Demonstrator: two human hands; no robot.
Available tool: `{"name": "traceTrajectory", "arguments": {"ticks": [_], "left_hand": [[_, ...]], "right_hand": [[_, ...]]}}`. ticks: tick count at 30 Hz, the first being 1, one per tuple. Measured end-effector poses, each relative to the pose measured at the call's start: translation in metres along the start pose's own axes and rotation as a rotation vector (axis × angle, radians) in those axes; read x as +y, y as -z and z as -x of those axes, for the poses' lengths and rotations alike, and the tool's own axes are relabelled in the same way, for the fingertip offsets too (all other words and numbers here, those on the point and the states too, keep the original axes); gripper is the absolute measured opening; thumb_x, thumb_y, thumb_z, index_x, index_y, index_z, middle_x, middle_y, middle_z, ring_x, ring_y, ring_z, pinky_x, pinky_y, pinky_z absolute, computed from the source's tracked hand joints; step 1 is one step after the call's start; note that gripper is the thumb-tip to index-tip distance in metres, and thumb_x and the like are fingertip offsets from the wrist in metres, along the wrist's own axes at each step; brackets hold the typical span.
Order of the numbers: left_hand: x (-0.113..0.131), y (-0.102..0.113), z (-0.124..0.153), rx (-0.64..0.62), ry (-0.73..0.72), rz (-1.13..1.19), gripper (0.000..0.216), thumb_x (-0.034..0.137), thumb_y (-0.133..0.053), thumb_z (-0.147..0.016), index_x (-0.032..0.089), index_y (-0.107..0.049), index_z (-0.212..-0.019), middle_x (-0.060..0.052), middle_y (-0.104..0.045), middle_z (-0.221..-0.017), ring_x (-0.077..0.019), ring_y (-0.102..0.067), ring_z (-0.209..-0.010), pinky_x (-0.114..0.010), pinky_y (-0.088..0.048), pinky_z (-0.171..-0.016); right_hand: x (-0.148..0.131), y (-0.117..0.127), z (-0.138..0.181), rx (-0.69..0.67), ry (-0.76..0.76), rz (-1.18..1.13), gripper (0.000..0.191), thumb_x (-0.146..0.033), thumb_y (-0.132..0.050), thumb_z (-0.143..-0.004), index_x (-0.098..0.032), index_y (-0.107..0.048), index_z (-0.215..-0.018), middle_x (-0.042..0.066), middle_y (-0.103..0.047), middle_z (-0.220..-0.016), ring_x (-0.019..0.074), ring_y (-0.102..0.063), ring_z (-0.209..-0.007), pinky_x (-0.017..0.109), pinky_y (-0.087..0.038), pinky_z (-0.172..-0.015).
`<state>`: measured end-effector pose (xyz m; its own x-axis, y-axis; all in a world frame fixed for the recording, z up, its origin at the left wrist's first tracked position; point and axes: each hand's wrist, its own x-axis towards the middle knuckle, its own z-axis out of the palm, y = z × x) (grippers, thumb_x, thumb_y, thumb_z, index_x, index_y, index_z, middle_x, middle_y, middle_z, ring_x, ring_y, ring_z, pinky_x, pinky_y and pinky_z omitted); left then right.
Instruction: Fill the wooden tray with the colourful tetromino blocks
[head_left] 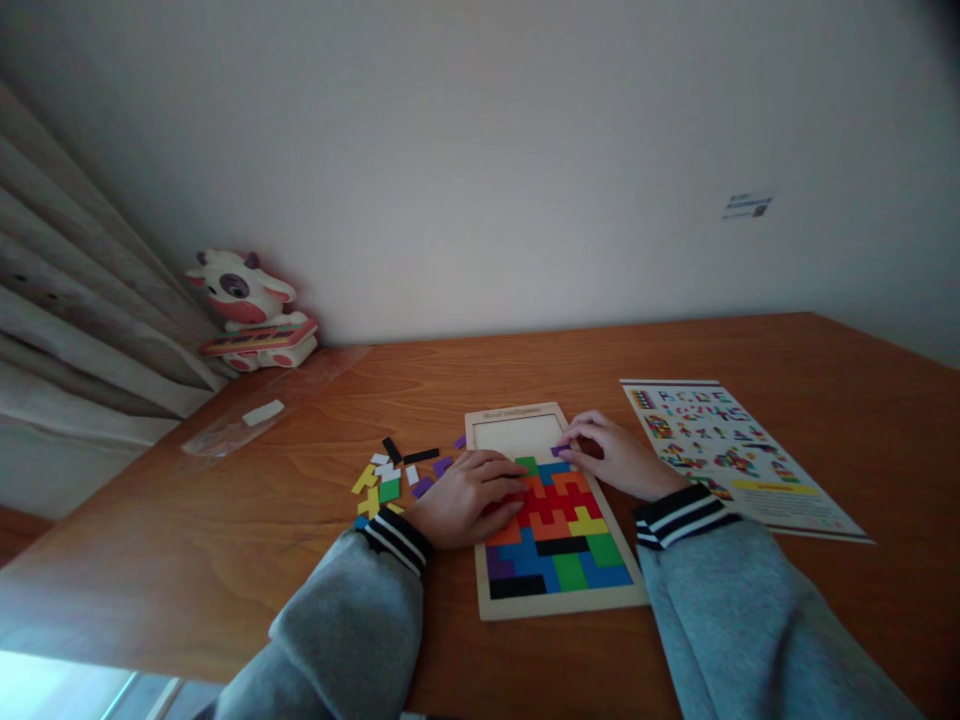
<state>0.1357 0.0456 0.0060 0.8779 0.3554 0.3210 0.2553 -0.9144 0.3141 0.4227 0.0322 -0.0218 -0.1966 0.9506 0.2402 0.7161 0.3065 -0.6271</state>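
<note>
A wooden puzzle tray [551,603] lies on the brown table, its near part filled with colourful block pieces and its far part bare. My left hand [465,495] rests flat over the tray's left edge, fingers stretched onto the red and orange pieces. My right hand [615,455] is at the tray's right edge, fingertips pinched on a small purple piece [559,451] at the border of the filled area. Loose pieces [390,475] in yellow, white, green, black and purple lie left of the tray.
A printed pattern sheet [727,450] lies right of the tray. A cow-shaped toy [251,310] stands at the back left by the curtain. A clear plastic bag [255,415] lies near it. The wall runs behind the table.
</note>
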Motion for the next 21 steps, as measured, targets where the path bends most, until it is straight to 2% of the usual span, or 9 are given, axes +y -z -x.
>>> {"name": "traceTrajectory", "arguments": {"ticks": [4, 8, 21], "left_hand": [[0.008, -0.001, -0.010, -0.038, -0.039, 0.065, 0.037, 0.035, -0.048, -0.100, 0.021, -0.055, -0.134, -0.007, -0.056, -0.142, -0.0218, -0.048, -0.131, -0.039, -0.038, -0.113], [0.011, -0.009, -0.017, -0.106, -0.088, 0.035, 0.045, 0.040, -0.049, -0.099, 0.020, -0.049, -0.140, -0.008, -0.054, -0.144, -0.0247, -0.045, -0.135, -0.042, -0.034, -0.116], [0.011, -0.013, -0.017, -0.099, -0.086, 0.016, 0.041, 0.036, -0.042, -0.102, 0.017, -0.052, -0.137, -0.009, -0.057, -0.141, -0.0215, -0.050, -0.131, -0.039, -0.033, -0.116]], "right_hand": [[0.002, -0.002, -0.001, 0.006, 0.024, -0.018, 0.020, -0.039, -0.063, -0.087, -0.024, -0.073, -0.096, 0.008, -0.058, -0.105, 0.0244, -0.059, -0.104, 0.043, -0.046, -0.099], [0.006, -0.004, 0.000, 0.013, 0.033, -0.019, 0.021, -0.040, -0.062, -0.087, -0.024, -0.074, -0.096, 0.008, -0.058, -0.106, 0.0250, -0.060, -0.105, 0.044, -0.045, -0.101], [0.004, 0.001, 0.002, -0.049, 0.048, -0.005, 0.026, -0.044, -0.057, -0.090, -0.022, -0.073, -0.091, 0.009, -0.057, -0.109, 0.0249, -0.058, -0.108, 0.043, -0.043, -0.102]]}}
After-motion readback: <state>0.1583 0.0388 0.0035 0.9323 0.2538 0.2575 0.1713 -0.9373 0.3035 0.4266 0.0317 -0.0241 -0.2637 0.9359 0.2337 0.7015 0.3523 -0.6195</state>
